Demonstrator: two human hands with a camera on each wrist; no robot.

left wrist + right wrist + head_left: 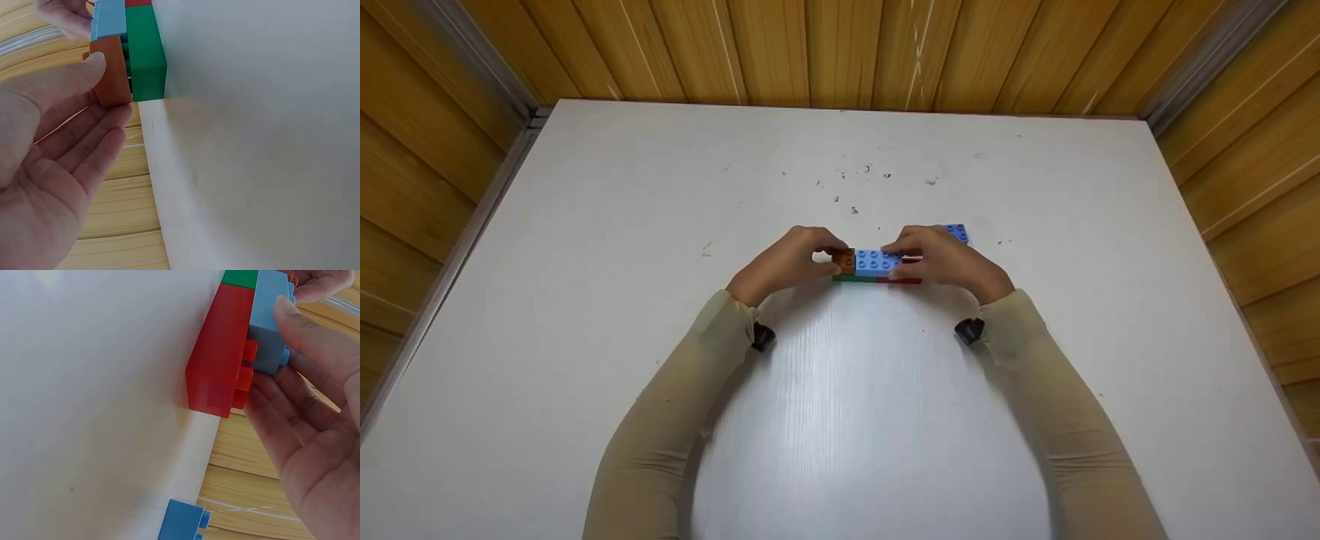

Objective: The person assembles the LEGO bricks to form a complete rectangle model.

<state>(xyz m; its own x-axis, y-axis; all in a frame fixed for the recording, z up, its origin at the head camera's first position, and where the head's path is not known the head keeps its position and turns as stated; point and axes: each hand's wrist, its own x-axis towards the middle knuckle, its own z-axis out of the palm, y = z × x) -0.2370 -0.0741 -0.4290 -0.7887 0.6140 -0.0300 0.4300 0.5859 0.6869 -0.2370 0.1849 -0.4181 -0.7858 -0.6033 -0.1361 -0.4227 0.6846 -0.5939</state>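
My left hand (787, 259) pinches an orange-brown toy brick (115, 73) between thumb and fingers, over the end of a green brick (148, 62). A thin gap with green studs shows between these two. Beside the orange-brown brick, a light blue brick (874, 262) lies across the seam where the green brick meets a red brick (220, 343). My right hand (945, 256) grips the light blue brick near its right end, thumb on the near side and fingers on the far side. Bare red studs stick out past that end.
A separate blue brick (958, 232) lies on the white table (840, 420) just behind my right hand, partly hidden by it. Small dark marks dot the tabletop farther back. Wood-patterned panels (840, 52) stand beyond the table's far edge.
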